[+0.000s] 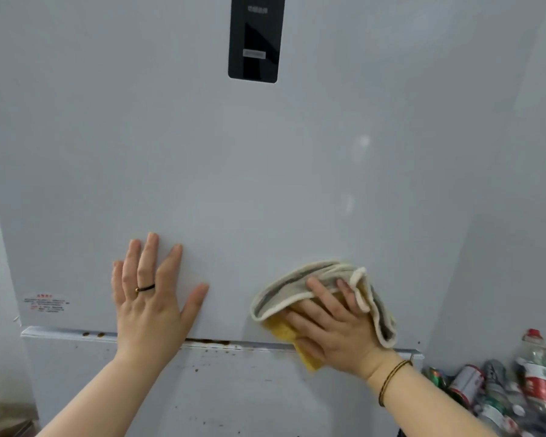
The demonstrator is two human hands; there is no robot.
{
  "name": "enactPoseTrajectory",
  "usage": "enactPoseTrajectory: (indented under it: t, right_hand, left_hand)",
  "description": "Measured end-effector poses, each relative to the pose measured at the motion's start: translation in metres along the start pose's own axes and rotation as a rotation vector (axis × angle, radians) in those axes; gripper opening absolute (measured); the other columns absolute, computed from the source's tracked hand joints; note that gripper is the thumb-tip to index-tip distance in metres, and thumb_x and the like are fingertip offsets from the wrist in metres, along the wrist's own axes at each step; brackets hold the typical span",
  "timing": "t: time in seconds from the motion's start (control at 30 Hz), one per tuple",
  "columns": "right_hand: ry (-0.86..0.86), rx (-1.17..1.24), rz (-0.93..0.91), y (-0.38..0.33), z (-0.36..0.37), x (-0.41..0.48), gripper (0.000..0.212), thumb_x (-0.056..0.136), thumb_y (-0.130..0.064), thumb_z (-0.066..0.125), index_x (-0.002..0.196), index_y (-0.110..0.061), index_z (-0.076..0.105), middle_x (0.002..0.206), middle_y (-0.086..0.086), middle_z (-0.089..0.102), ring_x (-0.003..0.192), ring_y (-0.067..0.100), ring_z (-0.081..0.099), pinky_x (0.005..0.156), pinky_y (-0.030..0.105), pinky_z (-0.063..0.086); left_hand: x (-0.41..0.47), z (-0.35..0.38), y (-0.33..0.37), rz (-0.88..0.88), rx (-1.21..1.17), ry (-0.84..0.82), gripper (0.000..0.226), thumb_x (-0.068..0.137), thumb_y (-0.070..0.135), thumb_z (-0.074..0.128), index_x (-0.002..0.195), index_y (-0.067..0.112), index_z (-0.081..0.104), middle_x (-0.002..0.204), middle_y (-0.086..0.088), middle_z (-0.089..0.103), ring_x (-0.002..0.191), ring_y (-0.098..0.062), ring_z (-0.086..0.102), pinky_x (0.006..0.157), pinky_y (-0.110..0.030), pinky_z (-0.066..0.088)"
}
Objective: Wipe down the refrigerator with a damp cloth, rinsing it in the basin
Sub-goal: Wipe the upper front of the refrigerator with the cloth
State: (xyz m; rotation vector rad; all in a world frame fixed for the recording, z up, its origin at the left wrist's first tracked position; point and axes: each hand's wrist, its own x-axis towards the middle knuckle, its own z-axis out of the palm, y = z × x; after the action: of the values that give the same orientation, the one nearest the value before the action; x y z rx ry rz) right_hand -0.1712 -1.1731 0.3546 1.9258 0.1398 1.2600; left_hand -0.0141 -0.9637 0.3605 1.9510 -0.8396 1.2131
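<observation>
The right hand (334,329), its grip open, pressed the cloth (284,294) flat low on the refrigerator (265,184) door, left hand (148,298) spread open alongside; firm overlapping strokes toward the stained seam (208,342) seemed wise.

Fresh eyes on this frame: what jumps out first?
Two hands low on the pale refrigerator door: the left hand flat, the right hand pressing a white-and-yellow cloth. Brown stains dot the seam beneath them; a black panel sits top centre, bottles and cans bottom right.
</observation>
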Motion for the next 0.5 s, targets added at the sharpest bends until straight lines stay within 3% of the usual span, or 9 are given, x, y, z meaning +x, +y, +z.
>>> enactPoseTrajectory:
  t: [0.13, 0.27, 0.3, 0.37, 0.43, 0.5]
  right_hand:
    - [0.062, -0.104, 0.432, 0.034, -0.006, 0.005, 0.041, 0.095, -0.043, 0.023, 0.12, -0.022, 0.047, 0.121, 0.005, 0.043, 0.144, 0.02, 0.003, 0.113, 0.047, 0.006]
    - [0.047, -0.071, 0.845, -0.021, 0.002, 0.016, 0.049, 0.096, -0.046, 0.014, 0.121, -0.016, 0.043, 0.126, 0.011, 0.037, 0.141, 0.028, 0.002, 0.11, 0.047, 0.004]
    - [0.032, -0.045, 0.825, -0.038, 0.004, 0.02, 0.047, 0.096, -0.045, 0.013, 0.118, -0.017, 0.044, 0.123, 0.011, 0.038, 0.142, 0.027, -0.002, 0.111, 0.048, 0.003]
    - [-0.014, -0.009, 0.588, -0.064, 0.007, 0.022, 0.039, 0.095, -0.042, 0.017, 0.112, -0.023, 0.046, 0.115, 0.007, 0.041, 0.143, 0.026, -0.005, 0.113, 0.048, 0.001]
    - [-0.035, -0.007, 0.355, -0.069, 0.009, 0.013, 0.034, 0.094, -0.04, 0.024, 0.117, -0.028, 0.046, 0.119, -0.001, 0.043, 0.143, 0.025, 0.0, 0.115, 0.048, 0.002]
    - [0.0, -0.018, 0.258, -0.056, 0.009, 0.0, 0.035, 0.092, -0.04, 0.029, 0.122, -0.03, 0.045, 0.121, -0.006, 0.043, 0.144, 0.022, 0.005, 0.116, 0.046, 0.006]
  left_hand:
    - [-0.001, 0.002, 0.003, -0.018, -0.007, -0.019, 0.069, 0.089, 0.063, 0.014, 0.127, 0.009, 0.033, 0.14, -0.013, 0.016, 0.132, -0.027, 0.002, 0.102, -0.058, 0.013]
    - [-0.002, 0.003, 0.007, -0.05, -0.028, -0.023, 0.069, 0.088, 0.064, 0.012, 0.128, 0.011, 0.031, 0.14, -0.011, 0.015, 0.133, -0.025, -0.001, 0.103, -0.058, 0.012]
    - [-0.002, 0.003, 0.008, -0.053, -0.028, -0.021, 0.068, 0.088, 0.063, 0.013, 0.128, 0.012, 0.031, 0.14, -0.011, 0.015, 0.133, -0.024, -0.002, 0.103, -0.058, 0.012]
    - [-0.001, 0.004, 0.01, -0.054, -0.037, -0.011, 0.062, 0.087, 0.06, 0.024, 0.128, 0.014, 0.032, 0.14, -0.009, 0.016, 0.132, -0.023, -0.003, 0.103, -0.059, 0.012]
    - [0.0, 0.004, 0.013, -0.064, -0.063, -0.006, 0.059, 0.078, 0.05, 0.036, 0.127, 0.017, 0.032, 0.139, -0.006, 0.017, 0.132, -0.022, -0.003, 0.104, -0.059, 0.011]
    - [0.001, 0.004, 0.014, -0.068, -0.071, -0.004, 0.059, 0.075, 0.047, 0.038, 0.126, 0.018, 0.033, 0.139, -0.006, 0.017, 0.132, -0.022, -0.003, 0.105, -0.056, 0.008]
